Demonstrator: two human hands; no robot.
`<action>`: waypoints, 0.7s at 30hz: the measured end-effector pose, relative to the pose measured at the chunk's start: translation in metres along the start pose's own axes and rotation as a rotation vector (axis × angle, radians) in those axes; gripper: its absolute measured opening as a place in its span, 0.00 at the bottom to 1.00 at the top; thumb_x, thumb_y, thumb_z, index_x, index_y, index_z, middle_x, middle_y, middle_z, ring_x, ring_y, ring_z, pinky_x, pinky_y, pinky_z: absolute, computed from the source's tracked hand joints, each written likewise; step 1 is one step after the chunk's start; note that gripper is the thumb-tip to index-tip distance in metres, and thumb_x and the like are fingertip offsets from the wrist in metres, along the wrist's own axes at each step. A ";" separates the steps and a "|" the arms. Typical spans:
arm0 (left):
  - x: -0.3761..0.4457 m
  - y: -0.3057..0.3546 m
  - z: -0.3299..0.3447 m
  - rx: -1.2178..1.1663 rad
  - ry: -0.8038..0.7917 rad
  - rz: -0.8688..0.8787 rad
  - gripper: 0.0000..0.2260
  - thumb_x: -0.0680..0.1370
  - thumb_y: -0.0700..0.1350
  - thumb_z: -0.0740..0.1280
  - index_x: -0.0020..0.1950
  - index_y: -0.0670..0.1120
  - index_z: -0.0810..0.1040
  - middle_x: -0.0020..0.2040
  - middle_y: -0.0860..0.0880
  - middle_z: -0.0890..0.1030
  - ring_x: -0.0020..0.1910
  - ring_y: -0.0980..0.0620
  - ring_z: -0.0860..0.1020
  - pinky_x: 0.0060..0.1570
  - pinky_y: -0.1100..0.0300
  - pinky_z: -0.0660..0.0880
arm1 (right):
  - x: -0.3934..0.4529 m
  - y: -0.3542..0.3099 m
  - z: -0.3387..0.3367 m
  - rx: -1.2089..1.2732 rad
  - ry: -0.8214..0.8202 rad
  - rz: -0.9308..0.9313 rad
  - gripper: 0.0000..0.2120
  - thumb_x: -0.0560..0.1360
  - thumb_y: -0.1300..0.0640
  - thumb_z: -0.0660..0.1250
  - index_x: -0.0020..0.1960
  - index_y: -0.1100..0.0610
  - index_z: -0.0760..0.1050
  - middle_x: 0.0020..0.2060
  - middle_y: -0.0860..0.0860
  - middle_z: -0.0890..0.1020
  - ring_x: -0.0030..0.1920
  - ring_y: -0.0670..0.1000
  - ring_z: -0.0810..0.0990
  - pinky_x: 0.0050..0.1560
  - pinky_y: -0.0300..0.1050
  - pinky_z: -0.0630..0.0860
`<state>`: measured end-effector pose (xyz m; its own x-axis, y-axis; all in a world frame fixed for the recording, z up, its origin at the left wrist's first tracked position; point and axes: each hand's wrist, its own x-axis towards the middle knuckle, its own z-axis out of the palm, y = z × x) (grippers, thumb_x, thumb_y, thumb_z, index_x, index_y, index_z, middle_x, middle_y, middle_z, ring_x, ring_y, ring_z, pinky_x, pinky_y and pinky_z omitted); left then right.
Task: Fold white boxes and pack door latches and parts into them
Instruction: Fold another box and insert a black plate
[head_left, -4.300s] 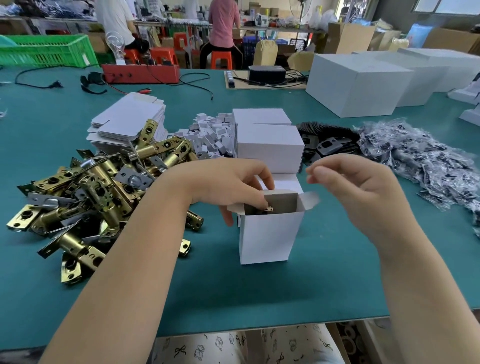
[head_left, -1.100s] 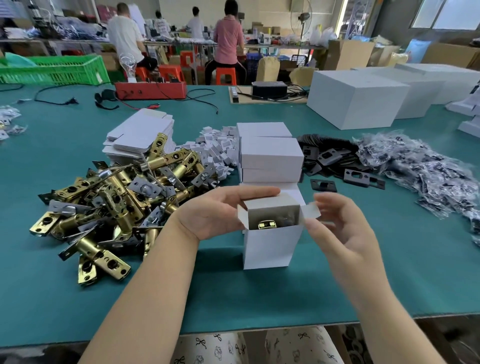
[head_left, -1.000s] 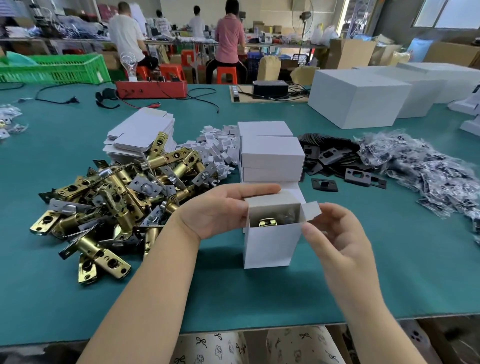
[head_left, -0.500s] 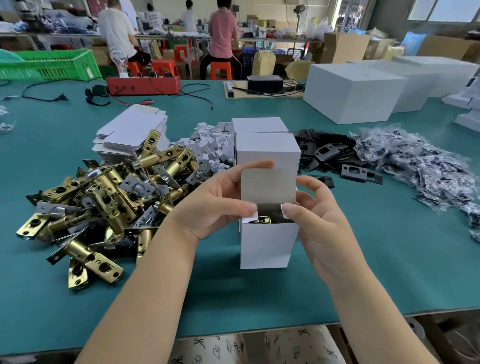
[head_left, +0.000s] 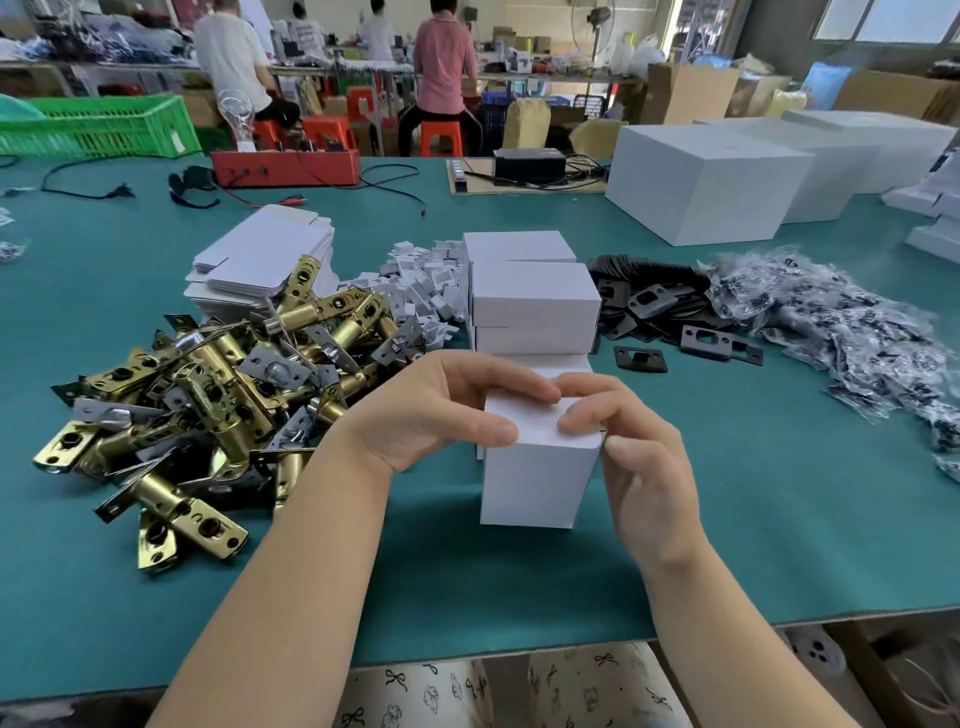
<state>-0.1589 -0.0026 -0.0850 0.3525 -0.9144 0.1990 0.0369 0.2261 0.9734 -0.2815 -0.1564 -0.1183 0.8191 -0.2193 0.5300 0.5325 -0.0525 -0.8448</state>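
Head view: white box (head_left: 535, 483) upright on the green table (head_left: 779, 509), near centre, lid folded down flat. Left hand (head_left: 441, 415) grips its top-left corner; right hand (head_left: 628, 452) pinches the top-right edge. Latches (head_left: 208, 389) piled left — closed boxes (head_left: 535, 306) stacked just behind.

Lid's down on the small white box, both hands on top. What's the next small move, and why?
Probably press the lid's right edge fully in: the small white box looks closed, yet a dark gap shows at its right top corner, where the right hand pinches; the left hand holds the top.
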 end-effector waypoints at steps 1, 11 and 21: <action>0.000 -0.001 -0.001 -0.022 0.015 -0.004 0.17 0.65 0.37 0.72 0.51 0.51 0.86 0.51 0.52 0.85 0.52 0.53 0.81 0.53 0.60 0.76 | -0.001 0.000 0.000 0.004 0.004 -0.010 0.13 0.68 0.56 0.58 0.42 0.47 0.81 0.53 0.48 0.81 0.57 0.51 0.77 0.54 0.40 0.72; -0.002 0.002 -0.003 0.089 0.056 -0.003 0.18 0.65 0.37 0.74 0.52 0.50 0.86 0.55 0.50 0.84 0.56 0.51 0.81 0.53 0.60 0.77 | -0.007 0.004 0.011 -0.231 0.103 -0.079 0.07 0.73 0.53 0.67 0.48 0.42 0.77 0.52 0.42 0.79 0.58 0.47 0.76 0.57 0.40 0.71; 0.002 0.003 0.008 0.074 0.244 0.055 0.09 0.67 0.44 0.72 0.45 0.48 0.87 0.48 0.45 0.86 0.49 0.47 0.83 0.50 0.55 0.80 | -0.001 -0.002 0.017 -0.246 0.260 -0.030 0.08 0.75 0.47 0.63 0.49 0.46 0.79 0.45 0.44 0.82 0.46 0.49 0.79 0.48 0.41 0.73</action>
<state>-0.1656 -0.0062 -0.0814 0.5674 -0.7914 0.2276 -0.0539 0.2401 0.9692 -0.2801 -0.1390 -0.1157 0.7051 -0.4534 0.5453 0.4627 -0.2886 -0.8382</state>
